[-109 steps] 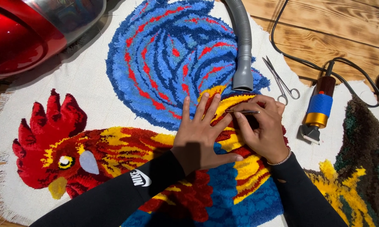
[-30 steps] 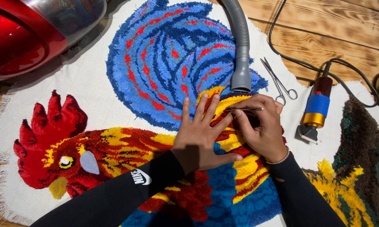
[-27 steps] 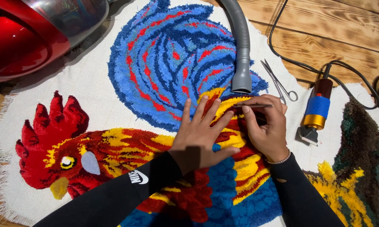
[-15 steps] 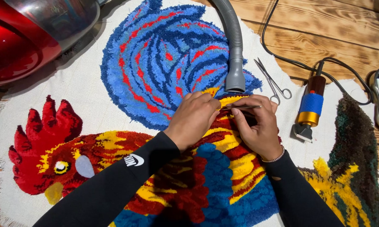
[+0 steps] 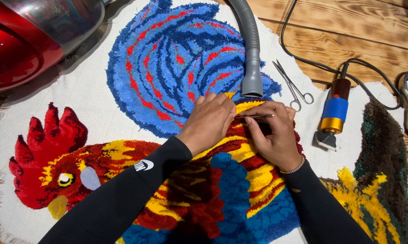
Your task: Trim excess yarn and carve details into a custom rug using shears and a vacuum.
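A tufted rooster rug (image 5: pixel 167 68) in blue, red and yellow yarn lies on white backing cloth. My left hand (image 5: pixel 210 119) rests on the yellow and red pile near the rug's middle, fingers curled down into the yarn. My right hand (image 5: pixel 274 135) sits beside it and pinches a thin metal tool (image 5: pixel 254 116), tweezers or small scissors, lying flat between the two hands. Both arms wear black sleeves. A bracelet circles my right wrist.
A grey vacuum hose nozzle (image 5: pixel 252 83) lies just above my hands. A red vacuum cleaner body (image 5: pixel 27 36) stands top left. Small scissors (image 5: pixel 292 86) and a corded trimmer (image 5: pixel 332 113) with blue and gold grip lie right, on cloth by wooden floorboards (image 5: pixel 348 31).
My left hand's fingers, spread flat on the pile before, have curled together against the thin tool. The view has shifted slightly; my right hand stays in place.
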